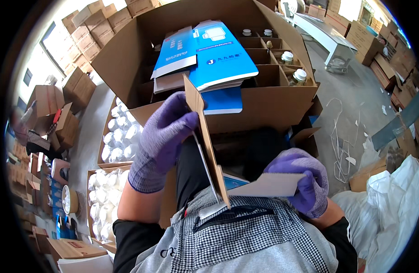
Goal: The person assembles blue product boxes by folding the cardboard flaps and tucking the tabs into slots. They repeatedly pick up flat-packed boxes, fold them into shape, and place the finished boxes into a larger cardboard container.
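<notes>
My left hand (161, 136), in a purple knit glove, pinches the upper part of an upright brown cardboard piece (209, 145), seen almost edge-on above my lap. My right hand (305, 179), gloved alike, is closed on the end of a grey carton flap (270, 185). The flap meets the brown board near my apron; whether they are one piece I cannot tell. Just beyond stands a large open carton (268, 104) with cardboard dividers. Flattened blue-and-white cartons (223, 57) lie stacked across its top. White-capped bottles (299, 78) sit in its right-hand compartments.
At left, two open boxes hold plastic-wrapped clear items (120, 134) and more whitish wrapped pieces (100, 200). White plastic sheeting (382, 209) lies at right, near loose white strapping (341, 150) on the floor. A white table (318, 34) stands far right; stacked cartons (89, 32) rise far left.
</notes>
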{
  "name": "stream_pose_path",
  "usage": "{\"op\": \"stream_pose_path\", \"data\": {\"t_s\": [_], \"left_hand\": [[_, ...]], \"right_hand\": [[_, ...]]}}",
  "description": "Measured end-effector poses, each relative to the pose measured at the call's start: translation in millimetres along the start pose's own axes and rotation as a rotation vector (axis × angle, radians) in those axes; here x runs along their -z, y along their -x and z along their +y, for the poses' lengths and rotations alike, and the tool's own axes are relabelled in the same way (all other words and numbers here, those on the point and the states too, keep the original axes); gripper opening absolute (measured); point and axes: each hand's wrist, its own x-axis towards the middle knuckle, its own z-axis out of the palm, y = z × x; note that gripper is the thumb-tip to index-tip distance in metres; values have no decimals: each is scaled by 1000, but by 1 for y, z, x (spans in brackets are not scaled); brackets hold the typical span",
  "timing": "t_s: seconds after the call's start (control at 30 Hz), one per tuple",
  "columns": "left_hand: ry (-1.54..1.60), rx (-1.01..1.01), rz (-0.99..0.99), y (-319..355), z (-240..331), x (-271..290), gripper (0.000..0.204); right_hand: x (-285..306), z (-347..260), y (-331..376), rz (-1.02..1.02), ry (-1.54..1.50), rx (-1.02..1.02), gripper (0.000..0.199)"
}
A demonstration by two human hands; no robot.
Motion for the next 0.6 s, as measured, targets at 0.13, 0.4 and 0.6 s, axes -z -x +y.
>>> {"op": "stream_pose_path", "data": {"t_s": [0.13, 0.4, 0.6], "left_hand": [[67, -182, 143, 3, -6, 12, 41], [-327, -686, -499, 17, -27, -44, 44], [-507, -765, -445, 5, -36, -7, 57]], "right_hand": [[-6, 4, 11, 379, 242, -60, 41], [-1, 32, 14, 899, 279, -85, 36], [-7, 30, 29, 852, 191, -51, 21]]}}
